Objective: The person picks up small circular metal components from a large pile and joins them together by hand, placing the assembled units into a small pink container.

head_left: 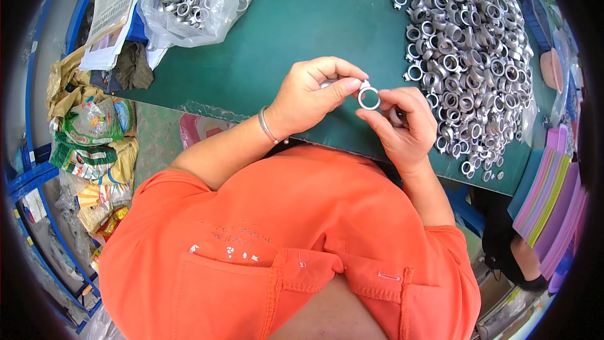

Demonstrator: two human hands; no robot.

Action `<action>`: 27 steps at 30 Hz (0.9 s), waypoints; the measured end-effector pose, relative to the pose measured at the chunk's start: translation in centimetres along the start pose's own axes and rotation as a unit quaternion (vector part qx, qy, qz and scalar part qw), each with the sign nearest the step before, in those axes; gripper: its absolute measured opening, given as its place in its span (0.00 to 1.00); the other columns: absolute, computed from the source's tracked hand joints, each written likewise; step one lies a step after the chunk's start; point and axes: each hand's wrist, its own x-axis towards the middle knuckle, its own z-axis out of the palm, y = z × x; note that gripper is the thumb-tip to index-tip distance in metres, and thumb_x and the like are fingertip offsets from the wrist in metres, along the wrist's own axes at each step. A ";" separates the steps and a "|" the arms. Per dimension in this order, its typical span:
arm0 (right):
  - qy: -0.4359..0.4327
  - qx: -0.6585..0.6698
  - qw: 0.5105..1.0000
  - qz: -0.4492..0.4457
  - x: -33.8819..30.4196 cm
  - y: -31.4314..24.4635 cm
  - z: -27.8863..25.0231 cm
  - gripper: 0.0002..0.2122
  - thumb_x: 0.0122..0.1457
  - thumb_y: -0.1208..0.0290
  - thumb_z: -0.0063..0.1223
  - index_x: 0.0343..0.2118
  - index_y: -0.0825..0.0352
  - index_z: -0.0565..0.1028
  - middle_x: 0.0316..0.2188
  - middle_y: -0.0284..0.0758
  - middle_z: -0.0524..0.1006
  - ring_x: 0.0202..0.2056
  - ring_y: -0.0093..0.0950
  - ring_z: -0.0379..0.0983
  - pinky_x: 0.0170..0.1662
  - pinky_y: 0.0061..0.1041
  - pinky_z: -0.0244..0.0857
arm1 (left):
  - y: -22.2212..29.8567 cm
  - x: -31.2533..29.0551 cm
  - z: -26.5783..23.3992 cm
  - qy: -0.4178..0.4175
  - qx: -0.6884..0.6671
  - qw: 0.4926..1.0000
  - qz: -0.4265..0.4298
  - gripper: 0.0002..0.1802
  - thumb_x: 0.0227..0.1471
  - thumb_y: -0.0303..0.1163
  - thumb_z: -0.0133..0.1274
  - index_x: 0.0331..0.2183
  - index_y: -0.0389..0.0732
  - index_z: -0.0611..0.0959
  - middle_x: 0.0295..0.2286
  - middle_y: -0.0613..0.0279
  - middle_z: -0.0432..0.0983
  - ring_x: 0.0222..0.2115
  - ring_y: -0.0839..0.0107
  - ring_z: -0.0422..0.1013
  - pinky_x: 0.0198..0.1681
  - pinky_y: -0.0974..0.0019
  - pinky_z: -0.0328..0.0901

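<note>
Nearest the viewer, an orange shirt (251,195) fills the foreground, its front edge close to the tabletop (296,19). Just beyond, both hands meet over the tabletop's near edge. The left hand (314,91), below which a bracelet (267,126) rings the wrist, has a narrow grip: thumb and forefinger pinch a small metal ring (369,89) by the lug at its top, presumably because this leaves the round opening unobstructed and facing the eyes. The right hand (409,126) closes in from the other side, thumb and forefinger slightly parted about the ring's right and lower edge; whether both touch it cannot be told. Its curled fingers hold a grey metal piece (396,116), probably a similar ring tucked away to leave the fingertips free. Beside and beyond the right hand lies a broad pile of rings (465,63), heaped loosely, it seems, for easy reach. Farther off, at the left, a clear plastic bag (211,33) contains more rings, its film apparently keeping them apart from the pile; printed sheets (113,16) lie beside it.
</note>
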 end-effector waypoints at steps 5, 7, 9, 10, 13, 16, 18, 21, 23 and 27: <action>0.031 0.050 0.997 -0.052 -0.5 0.5 0.4 0.14 0.38 0.77 0.68 0.29 0.69 0.73 0.23 0.33 0.74 0.18 0.19 0.63 0.18 0.15 0.55 | -0.3 -0.1 0.2 -0.001 0.010 1.000 0.006 0.06 0.51 0.23 0.51 0.34 0.34 0.78 0.25 0.66 0.73 0.18 0.85 0.60 0.18 0.80 0.55; 0.020 0.052 0.998 -0.031 -0.7 0.2 0.3 0.15 0.39 0.77 0.67 0.30 0.69 0.74 0.23 0.33 0.74 0.19 0.20 0.65 0.19 0.15 0.57 | -0.2 -0.2 0.3 -0.001 0.026 0.999 0.029 0.06 0.51 0.22 0.51 0.34 0.34 0.78 0.26 0.65 0.73 0.19 0.83 0.62 0.20 0.79 0.56; 0.008 0.041 0.999 -0.027 -0.8 0.2 0.2 0.15 0.40 0.78 0.66 0.32 0.69 0.74 0.24 0.34 0.74 0.20 0.20 0.66 0.20 0.16 0.58 | 0.0 -0.4 0.2 -0.004 0.029 0.998 0.052 0.06 0.50 0.21 0.52 0.33 0.34 0.78 0.27 0.64 0.74 0.21 0.82 0.65 0.22 0.79 0.59; 0.001 0.029 0.999 -0.034 -0.7 0.3 0.1 0.15 0.40 0.78 0.66 0.33 0.70 0.74 0.24 0.34 0.74 0.21 0.20 0.66 0.21 0.16 0.58 | 0.0 -0.3 0.2 -0.002 0.051 0.995 0.084 0.06 0.49 0.21 0.52 0.33 0.34 0.78 0.28 0.63 0.74 0.23 0.81 0.66 0.24 0.79 0.60; 0.001 0.143 0.984 0.106 -1.3 0.5 0.3 0.15 0.44 0.80 0.62 0.37 0.71 0.74 0.26 0.33 0.74 0.23 0.17 0.66 0.23 0.15 0.59 | 0.0 -0.2 0.2 -0.003 0.122 0.981 0.152 0.07 0.47 0.19 0.54 0.33 0.34 0.79 0.29 0.62 0.74 0.28 0.79 0.69 0.29 0.78 0.63; -0.002 0.323 0.910 0.260 -1.4 -0.3 0.4 0.14 0.49 0.80 0.58 0.41 0.71 0.71 0.30 0.31 0.74 0.24 0.14 0.66 0.25 0.12 0.60 | 0.4 -0.4 0.1 -0.008 0.175 0.971 0.160 0.07 0.45 0.20 0.56 0.32 0.34 0.79 0.30 0.60 0.74 0.30 0.77 0.70 0.31 0.78 0.65; -0.019 0.388 0.873 0.295 -1.5 -0.1 0.4 0.14 0.51 0.80 0.56 0.42 0.71 0.70 0.30 0.31 0.74 0.24 0.14 0.66 0.25 0.11 0.60 | 0.4 -0.5 0.3 -0.001 0.172 0.972 0.157 0.08 0.45 0.20 0.57 0.32 0.34 0.79 0.29 0.60 0.74 0.29 0.77 0.70 0.31 0.77 0.65; -0.016 0.397 0.871 0.288 -1.8 0.2 0.5 0.14 0.51 0.81 0.56 0.42 0.70 0.70 0.30 0.32 0.74 0.24 0.14 0.66 0.25 0.11 0.60 | 0.2 -0.5 0.3 -0.009 0.188 0.965 0.181 0.07 0.44 0.21 0.57 0.31 0.34 0.79 0.29 0.61 0.74 0.29 0.77 0.70 0.30 0.77 0.64; -0.017 0.393 0.877 0.277 -1.8 0.2 0.6 0.14 0.51 0.80 0.55 0.42 0.70 0.70 0.31 0.32 0.74 0.24 0.14 0.66 0.25 0.11 0.60 | 0.1 -0.5 0.3 -0.010 0.197 0.960 0.198 0.07 0.43 0.20 0.58 0.30 0.34 0.79 0.28 0.61 0.74 0.28 0.77 0.70 0.30 0.77 0.64; 0.008 0.366 0.894 0.257 -1.8 0.6 0.7 0.11 0.51 0.83 0.54 0.39 0.70 0.72 0.32 0.35 0.74 0.25 0.17 0.68 0.26 0.12 0.62 | -0.3 -0.1 0.1 0.005 0.236 0.938 0.255 0.06 0.46 0.23 0.57 0.30 0.35 0.78 0.26 0.62 0.73 0.23 0.78 0.68 0.25 0.78 0.63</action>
